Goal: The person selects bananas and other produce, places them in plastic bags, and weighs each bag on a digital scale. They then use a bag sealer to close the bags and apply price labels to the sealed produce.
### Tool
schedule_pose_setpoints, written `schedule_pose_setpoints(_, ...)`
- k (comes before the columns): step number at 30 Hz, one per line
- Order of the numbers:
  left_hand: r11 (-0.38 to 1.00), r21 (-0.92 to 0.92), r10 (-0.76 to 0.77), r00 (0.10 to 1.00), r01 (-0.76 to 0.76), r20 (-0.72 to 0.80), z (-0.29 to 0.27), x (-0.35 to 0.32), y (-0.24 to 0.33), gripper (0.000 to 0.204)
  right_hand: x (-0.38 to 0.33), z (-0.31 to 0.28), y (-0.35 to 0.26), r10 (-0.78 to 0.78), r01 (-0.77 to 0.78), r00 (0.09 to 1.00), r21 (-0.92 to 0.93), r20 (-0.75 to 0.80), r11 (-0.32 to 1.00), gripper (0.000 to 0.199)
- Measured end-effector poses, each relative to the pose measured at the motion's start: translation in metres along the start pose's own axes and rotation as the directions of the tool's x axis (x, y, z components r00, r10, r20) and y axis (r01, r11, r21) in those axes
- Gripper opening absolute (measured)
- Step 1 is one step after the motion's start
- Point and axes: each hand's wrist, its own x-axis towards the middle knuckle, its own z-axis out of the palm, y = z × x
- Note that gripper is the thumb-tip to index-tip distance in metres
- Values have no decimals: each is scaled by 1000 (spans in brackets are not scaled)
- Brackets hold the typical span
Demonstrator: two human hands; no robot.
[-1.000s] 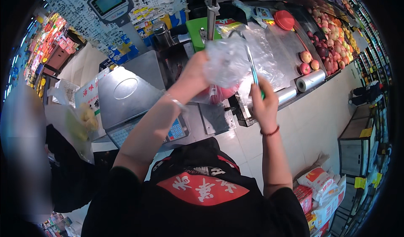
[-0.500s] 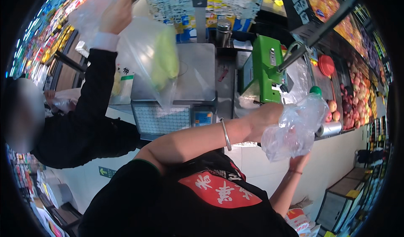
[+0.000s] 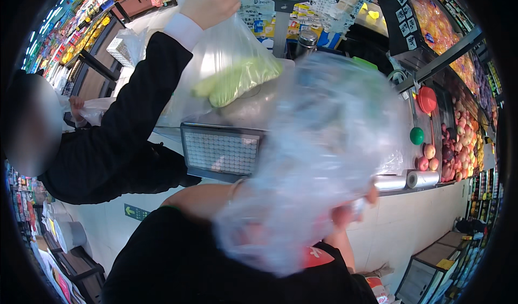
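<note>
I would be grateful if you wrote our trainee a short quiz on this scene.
1. What is inside the clear bag held by the other person's hand?
2. True or false: the blurred bag by the camera wearer's right hand is solid black.
3. Fill in: two pale rolls lie to the ___ of the white keypad.

Key: 1. Pale green produce. 2. False; it is see-through. 3. Right.
</note>
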Motion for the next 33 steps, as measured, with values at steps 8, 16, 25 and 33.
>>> schedule_pose_setpoints(8, 954, 166, 274, 950, -249, -147, -1, -74, 73, 12, 112, 31, 18, -1, -2, 1000, -717, -3, 697, 37)
schedule_pose_setpoints(16, 746, 464, 619, 753, -477, -222, -8, -141, 115, 12, 195, 136, 48, -92, 597, 711, -668, 697, -444, 70)
schedule_pose_setpoints(25, 560, 687, 824, 399, -463, -402, -48, -206, 142, 21, 202, 123, 74, -29, 514, 737, -588, 675, -625, 69)
schedule_pose_setpoints(33, 571, 737, 817, 337, -360, -469, -53, -239, 161, 21, 211, 126, 88, -137, 447, 757, -660, 638, -604, 65)
